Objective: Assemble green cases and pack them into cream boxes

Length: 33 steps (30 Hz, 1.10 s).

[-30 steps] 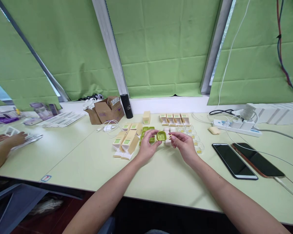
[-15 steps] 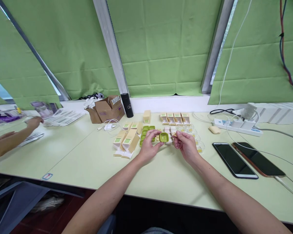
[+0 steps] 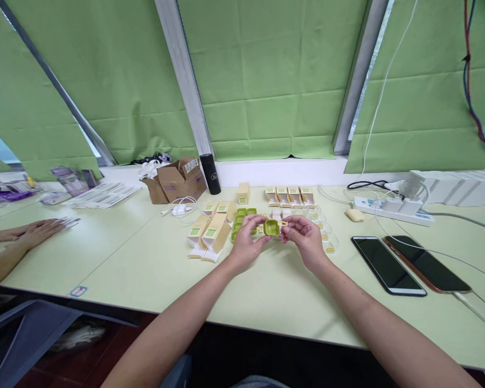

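Note:
My left hand [image 3: 246,240] grips a small square green cup [image 3: 271,227] by its left side, raised above the table with its hollow facing me. Pinched in my right hand [image 3: 304,237] is a small yellowish piece [image 3: 283,223], held against the cup's right edge; its exact kind is too small to tell. Behind my left hand lie more green cups [image 3: 240,218] in rows. Small pale pieces [image 3: 276,214] sit beyond my hands. Clear plastic covers with yellow marks [image 3: 329,243] lie right of my right hand.
Cream cartons [image 3: 216,234] lie on the left, and a row of open ones [image 3: 289,196] stands behind. Two phones [image 3: 389,265], a power strip [image 3: 392,210] and cables occupy the right. A cardboard box [image 3: 180,183] and black bottle [image 3: 210,174] stand at back. A co-worker's hands [image 3: 40,231] rest far left.
My right hand has moved left, bringing the yellowish piece to the green cup's edge. My left hand holds the cup nearly still. The co-worker's hand has come down onto white sheets.

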Tool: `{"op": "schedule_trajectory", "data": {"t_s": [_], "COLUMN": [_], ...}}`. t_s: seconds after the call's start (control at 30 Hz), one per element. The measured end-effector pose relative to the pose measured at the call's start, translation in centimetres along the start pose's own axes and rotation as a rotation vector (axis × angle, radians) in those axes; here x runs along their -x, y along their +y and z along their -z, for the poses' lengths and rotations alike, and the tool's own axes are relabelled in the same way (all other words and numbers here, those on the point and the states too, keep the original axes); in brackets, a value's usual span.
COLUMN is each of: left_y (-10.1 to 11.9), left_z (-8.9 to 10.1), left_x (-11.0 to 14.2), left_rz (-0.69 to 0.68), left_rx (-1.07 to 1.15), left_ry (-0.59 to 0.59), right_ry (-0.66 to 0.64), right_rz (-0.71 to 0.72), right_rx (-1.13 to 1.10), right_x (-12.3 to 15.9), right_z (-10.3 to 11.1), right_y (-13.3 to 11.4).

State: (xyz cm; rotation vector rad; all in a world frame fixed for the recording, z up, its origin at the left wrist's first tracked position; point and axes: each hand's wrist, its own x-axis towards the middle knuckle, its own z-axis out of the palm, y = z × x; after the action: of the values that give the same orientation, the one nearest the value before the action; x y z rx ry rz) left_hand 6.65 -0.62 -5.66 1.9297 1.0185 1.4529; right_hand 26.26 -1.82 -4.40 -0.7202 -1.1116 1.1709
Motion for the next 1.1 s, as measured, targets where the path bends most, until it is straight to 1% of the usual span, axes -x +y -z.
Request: {"op": "schedule_trajectory", "data": {"t_s": [0.1, 0.23, 0.33, 0.47, 0.63, 0.83, 1.03, 1.1], "left_y": [0.0, 0.2, 0.6, 0.9, 1.2, 1.2, 0.9, 0.9], "left_z": [0.0, 0.1, 0.2, 0.3, 0.4, 0.4, 0.5, 0.5], "left_x": [0.0, 0.0, 0.1, 0.3, 0.4, 0.5, 0.5, 0.6], "left_rz": [-0.008, -0.037, -0.058, -0.087, -0.126, -0.160, -0.217, -0.222], "left_rx": [-0.001, -0.012, -0.039, -0.074, -0.088, -0.127, -0.181, -0.185], "left_ry": [0.003, -0.014, -0.027, -0.040, -0.055, -0.061, -0.084, -0.086], "right_ry": [0.034, 0.052, 0.038, 0.031, 0.001, -0.057, -0.111, -0.120], "right_rz": [0.041, 0.138, 0.244, 0.410, 0.527, 0.668, 0.917, 0.969], "right_rx": [0.042, 0.150, 0.312, 0.508, 0.630, 0.759, 0.850, 0.883], "right_x": [0.0, 0.2, 0.5, 0.9, 1.1, 1.1, 0.7, 0.6], "right_z": [-0.1, -0.2, -0.1, -0.1, -0.3, -0.2, 0.1, 0.3], "right_y": [0.2, 0.7, 0.9, 0.5, 0.0, 0.3, 0.3, 0.3]}}
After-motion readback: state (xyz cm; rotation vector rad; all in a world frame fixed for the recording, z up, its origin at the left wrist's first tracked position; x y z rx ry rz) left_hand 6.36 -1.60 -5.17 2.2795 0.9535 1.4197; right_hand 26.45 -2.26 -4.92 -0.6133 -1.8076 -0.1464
